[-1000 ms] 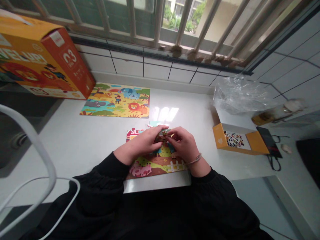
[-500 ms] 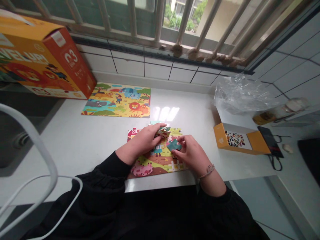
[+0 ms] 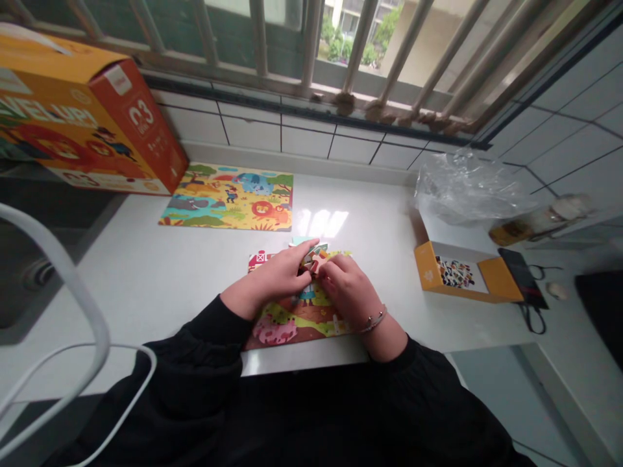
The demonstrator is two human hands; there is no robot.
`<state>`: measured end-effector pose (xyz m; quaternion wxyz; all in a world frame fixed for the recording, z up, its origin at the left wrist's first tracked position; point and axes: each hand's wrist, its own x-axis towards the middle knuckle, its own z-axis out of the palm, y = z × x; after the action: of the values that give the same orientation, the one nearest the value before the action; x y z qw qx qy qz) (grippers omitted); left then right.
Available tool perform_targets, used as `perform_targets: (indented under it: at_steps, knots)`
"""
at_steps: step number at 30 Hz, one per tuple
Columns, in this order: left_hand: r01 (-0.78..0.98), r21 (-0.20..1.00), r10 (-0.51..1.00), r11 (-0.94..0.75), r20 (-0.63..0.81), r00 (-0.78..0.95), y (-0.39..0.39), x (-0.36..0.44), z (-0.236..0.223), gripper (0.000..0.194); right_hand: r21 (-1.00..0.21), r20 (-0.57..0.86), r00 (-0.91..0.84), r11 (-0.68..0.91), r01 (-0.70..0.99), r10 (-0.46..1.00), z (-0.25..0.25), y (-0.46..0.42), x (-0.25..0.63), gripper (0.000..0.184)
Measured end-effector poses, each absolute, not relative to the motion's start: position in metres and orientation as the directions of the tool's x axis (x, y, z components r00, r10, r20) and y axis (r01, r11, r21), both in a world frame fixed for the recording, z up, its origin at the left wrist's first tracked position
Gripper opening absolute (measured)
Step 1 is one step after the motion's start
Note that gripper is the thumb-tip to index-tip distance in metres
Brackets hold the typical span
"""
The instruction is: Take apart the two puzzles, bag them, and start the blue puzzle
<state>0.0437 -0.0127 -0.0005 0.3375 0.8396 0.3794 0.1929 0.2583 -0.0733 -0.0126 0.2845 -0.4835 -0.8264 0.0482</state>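
Over the farm-picture jigsaw puzzle, my left hand is closed around several jigsaw pieces. My right hand meets it from the right, its thumb and fingers pinched at a jigsaw piece by the left hand's bunch. The fingers partly hide that piece. Under both hands the puzzle shows a pink pig and a figure in blue, and much of its middle is covered. Farther back lies a safari picture board with lions, an elephant and a hippo.
An orange puzzle box stands at the left beside a sink. At the right, an open yellow box holds small pieces, with clear plastic wrap behind it. A white cable loops at the near left.
My right hand has moved left and up to my left hand. The teal piece it held half a second ago is out of sight; the left hand has barely moved.
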Motion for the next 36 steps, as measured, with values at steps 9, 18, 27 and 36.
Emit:
perform_targets:
  at_steps: [9,18,27,36]
  knots:
    - [0.463,0.75,0.758,-0.471,0.076,0.648,-0.011,0.043,0.001,0.066,-0.408,0.411,-0.434,0.587,0.699,0.802,-0.014,-0.078,0.263,0.017]
    - [0.403,0.748,0.763,-0.527,0.208,0.613,-0.015,0.044,0.004,0.052,-0.55,0.238,0.169,-0.01,0.835,0.957,0.001,-0.086,0.297,0.029]
    - [0.414,0.71,0.734,-0.57,0.213,0.645,-0.014,0.047,-0.002,0.056,-0.813,-0.137,0.274,-0.266,0.518,0.952,0.004,-0.084,0.301,0.068]
    - [0.425,0.719,0.75,-0.55,0.202,0.63,-0.014,0.047,-0.002,0.056,-0.928,-0.328,0.122,-0.344,0.146,0.937,0.008,-0.067,0.304,0.058]
